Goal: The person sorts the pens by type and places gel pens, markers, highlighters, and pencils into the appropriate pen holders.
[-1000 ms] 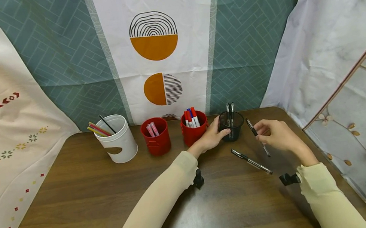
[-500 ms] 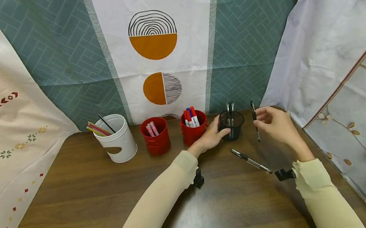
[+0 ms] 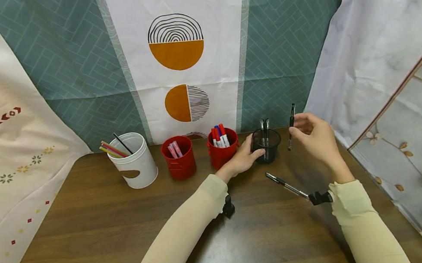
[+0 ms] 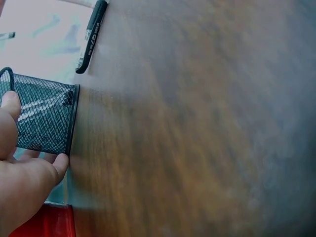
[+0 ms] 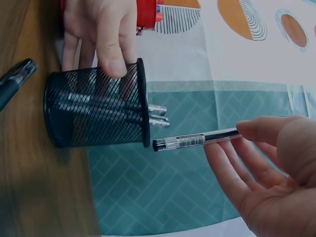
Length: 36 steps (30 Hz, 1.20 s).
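My left hand [image 3: 239,158] holds the black mesh pen cup [image 3: 272,154], which stands upright on the table. In the right wrist view its thumb lies across the mesh near the rim, with the fingers behind. Two clear pens [image 3: 264,126] with dark parts lean inside the cup. Just right of the cup, my right hand [image 3: 316,137] pinches a pen [image 5: 185,141] between thumb and fingers, nearly upright. One end of that pen is close to the cup's rim in the right wrist view. Another black-and-clear pen [image 3: 285,185] lies on the table before the cup.
Left of the mesh cup stands a red cup [image 3: 222,157] of red- and blue-capped markers. Further left are a red cup [image 3: 182,169] with pink sticks and a white bucket [image 3: 142,174] with colored pencils. Patterned cloth [image 3: 280,54] hangs behind the wooden table [image 3: 89,232].
My right hand has raised the pen from close over the table and turned it from slanting to nearly upright, nearer the cup's rim. My left hand keeps its hold on the cup.
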Each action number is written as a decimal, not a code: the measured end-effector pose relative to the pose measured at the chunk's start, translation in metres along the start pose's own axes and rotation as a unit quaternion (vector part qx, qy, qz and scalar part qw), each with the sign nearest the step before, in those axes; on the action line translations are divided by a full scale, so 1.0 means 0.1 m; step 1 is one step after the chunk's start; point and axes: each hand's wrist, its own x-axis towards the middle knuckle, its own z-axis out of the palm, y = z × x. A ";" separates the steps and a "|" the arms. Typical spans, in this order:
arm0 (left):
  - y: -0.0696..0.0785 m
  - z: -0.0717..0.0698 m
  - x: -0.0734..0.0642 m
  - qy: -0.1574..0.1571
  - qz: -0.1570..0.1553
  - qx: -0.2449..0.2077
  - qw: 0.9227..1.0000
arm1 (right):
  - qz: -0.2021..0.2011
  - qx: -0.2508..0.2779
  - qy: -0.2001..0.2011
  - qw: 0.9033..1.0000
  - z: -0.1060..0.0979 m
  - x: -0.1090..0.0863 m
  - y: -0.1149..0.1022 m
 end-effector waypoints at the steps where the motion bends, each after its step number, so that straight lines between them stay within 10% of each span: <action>1: 0.00 0.00 0.00 0.001 0.000 0.001 1.000 | -0.001 0.005 0.004 1.000 0.01 0.01 -0.01; 14: 0.10 0.00 -0.03 -0.006 -0.006 -0.026 1.000 | -0.005 0.088 0.059 0.994 0.20 0.16 -0.05; 36: 0.01 0.00 0.01 -0.003 -0.001 -0.005 1.000 | 0.006 0.076 0.028 0.997 0.55 0.20 0.11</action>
